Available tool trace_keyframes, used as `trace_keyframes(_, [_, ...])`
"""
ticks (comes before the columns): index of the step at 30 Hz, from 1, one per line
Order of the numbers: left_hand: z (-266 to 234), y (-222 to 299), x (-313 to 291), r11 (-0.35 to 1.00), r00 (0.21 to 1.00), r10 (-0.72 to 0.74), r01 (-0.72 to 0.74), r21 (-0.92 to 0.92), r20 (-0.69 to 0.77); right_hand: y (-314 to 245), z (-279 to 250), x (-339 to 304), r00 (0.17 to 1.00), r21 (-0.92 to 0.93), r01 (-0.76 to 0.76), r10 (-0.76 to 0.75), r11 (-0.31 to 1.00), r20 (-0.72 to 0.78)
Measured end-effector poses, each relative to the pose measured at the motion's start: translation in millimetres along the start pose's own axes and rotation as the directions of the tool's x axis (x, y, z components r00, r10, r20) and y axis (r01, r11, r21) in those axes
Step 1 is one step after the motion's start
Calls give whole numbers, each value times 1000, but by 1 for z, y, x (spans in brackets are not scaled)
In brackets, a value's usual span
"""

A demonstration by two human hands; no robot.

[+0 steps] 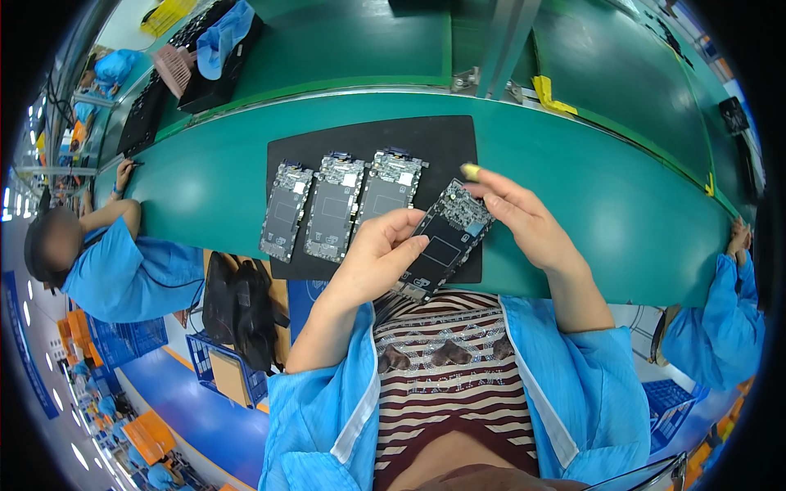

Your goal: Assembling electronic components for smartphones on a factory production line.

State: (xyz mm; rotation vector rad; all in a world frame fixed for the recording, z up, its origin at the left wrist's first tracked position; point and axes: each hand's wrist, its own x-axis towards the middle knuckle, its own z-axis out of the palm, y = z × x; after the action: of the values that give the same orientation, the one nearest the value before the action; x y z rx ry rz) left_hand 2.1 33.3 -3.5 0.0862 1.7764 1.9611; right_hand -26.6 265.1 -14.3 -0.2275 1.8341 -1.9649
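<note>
In front of my chest I hold a dark phone mid-frame with an exposed circuit board [446, 237], tilted with its circuit end away from me. My left hand [383, 252] is closed on its left edge, thumb on top. At the far right corner, my right hand [524, 214] pinches it with the thumb and a bent finger; the index finger, wearing a yellow finger cot [470, 172], stretches past the end. Three similar phone frames, a left one [286, 211], a middle one [334, 206] and a right one [388, 186], lie side by side on the black mat [446, 135].
The mat lies on a green bench [589, 204]. Beyond runs a green-edged conveyor [352, 49] with a metal post [499, 53]. A black bin [221, 78] stands far left. Co-workers in blue sit at left [123, 270] and right [708, 327]. A black bag [241, 307] hangs nearby.
</note>
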Motion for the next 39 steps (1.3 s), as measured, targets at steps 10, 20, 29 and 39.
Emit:
trace_keyframes(10, [2, 4, -3, 1000, 1000, -1, 1, -12, 17, -7, -6, -2, 990, 420, -106, 56, 901, 128])
trace_keyframes(20, [8, 5, -5, 999, 997, 36, -33, 41, -66, -3, -10, -2, 991, 518, -116, 59, 847, 123])
trace_keyframes(29, [13, -7, -5, 951, 976, 150, -98, 292, -160, 0, -7, -3, 994, 494, -90, 46, 865, 101])
trace_keyframes(39, [12, -20, 2, 908, 950, 206, -96, 408, -233, 12, 2, -2, 996, 343, 86, -81, 935, -31])
